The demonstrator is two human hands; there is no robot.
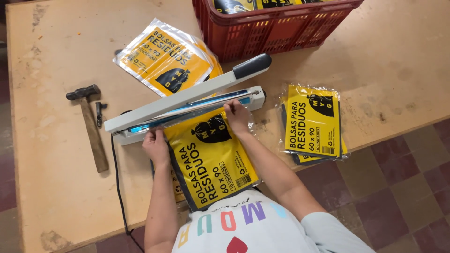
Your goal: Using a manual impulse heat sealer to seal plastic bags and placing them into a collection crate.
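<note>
A yellow and black packet in clear plastic [211, 164] lies in front of me with its open top edge laid on the bar of a white heat sealer [187, 110]. The sealer's lid arm, with a dark handle [251, 65], is raised. My left hand [156, 146] pinches the packet's top left corner at the sealer bar. My right hand [237, 117] presses the top right corner against the bar. More packets show under the held one near the table's edge.
A red plastic crate [276, 28] holding packets stands at the back. A pile of packets [166, 56] lies behind the sealer, another stack [313, 122] to the right. A hammer [91, 126] and a small metal piece [99, 112] lie on the left. A black cable [117, 187] runs off the wooden table [47, 187].
</note>
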